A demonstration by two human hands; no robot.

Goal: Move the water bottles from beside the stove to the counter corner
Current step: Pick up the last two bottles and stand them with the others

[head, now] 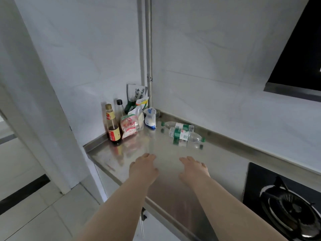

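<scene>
Nearest, at lower right: gas stove [286, 206] set into the steel counter [166, 185]. Above the counter's front part, left hand [144, 166] and right hand [193, 168] side by side, palms down, fingers loosely bent, holding nothing, well short of the bottles. Farther back, by the rear wall: nearer water bottle [186, 135] and farther water bottle [178, 126], both clear plastic with green caps and green-and-white labels, lying on their sides, touching, long axes roughly along the wall. Nearer cap pointing right, toward the stove side; farther cap pointing left, toward the corner. In the corner itself: dark sauce bottle [112, 126], black-capped bottle [120, 109], several food bags [132, 122].
</scene>
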